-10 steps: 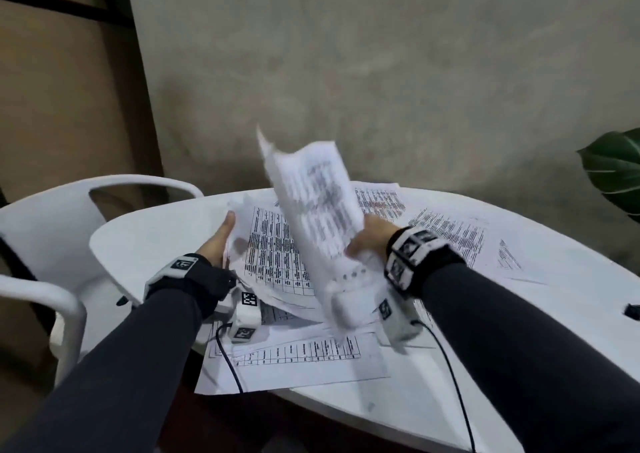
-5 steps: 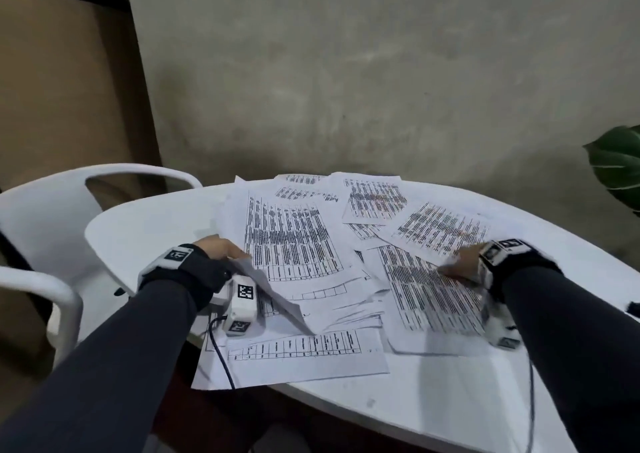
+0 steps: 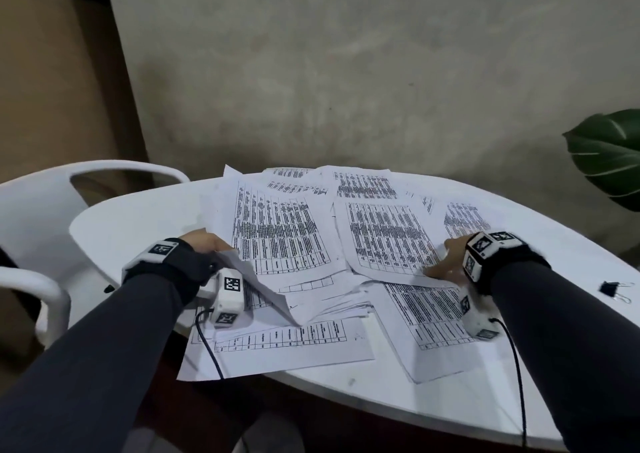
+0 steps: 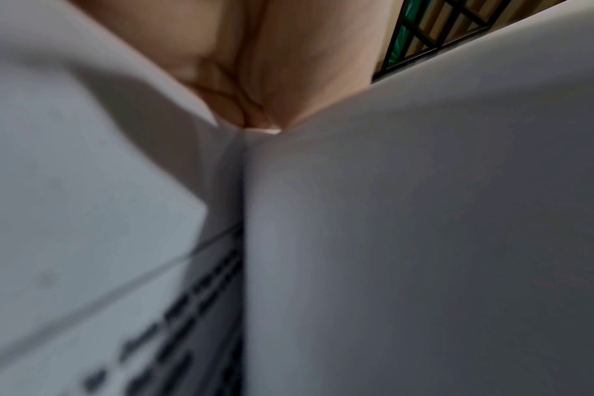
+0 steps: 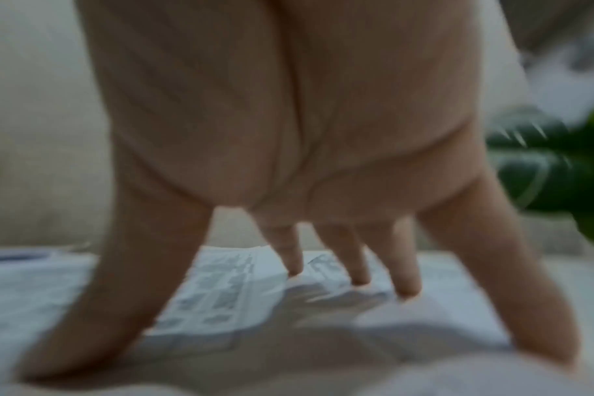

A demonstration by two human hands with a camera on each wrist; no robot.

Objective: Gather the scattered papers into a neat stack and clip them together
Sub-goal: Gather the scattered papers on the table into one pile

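Observation:
Several printed papers (image 3: 280,234) lie scattered and overlapping on a white round table (image 3: 138,220). My left hand (image 3: 204,243) grips the left edge of the loose pile and lifts one sheet's corner (image 3: 256,279); in the left wrist view the paper (image 4: 407,214) folds against my palm (image 4: 272,67). My right hand (image 3: 446,258) rests with straight, spread fingers (image 5: 404,268) on a printed sheet (image 3: 388,237) right of centre, fingertips pressing the paper (image 5: 221,289). A black binder clip (image 3: 614,289) lies on the table at the far right, apart from both hands.
A white plastic chair (image 3: 45,210) stands left of the table. A green plant leaf (image 3: 609,161) hangs at the right edge. A grey wall (image 3: 346,71) rises behind. One sheet (image 3: 277,348) overhangs the table's near edge.
The sheets my right hand held up a second ago now lie flat on the table. That hand moved right and spread onto a sheet; the left hand kept hold of the pile's left edge.

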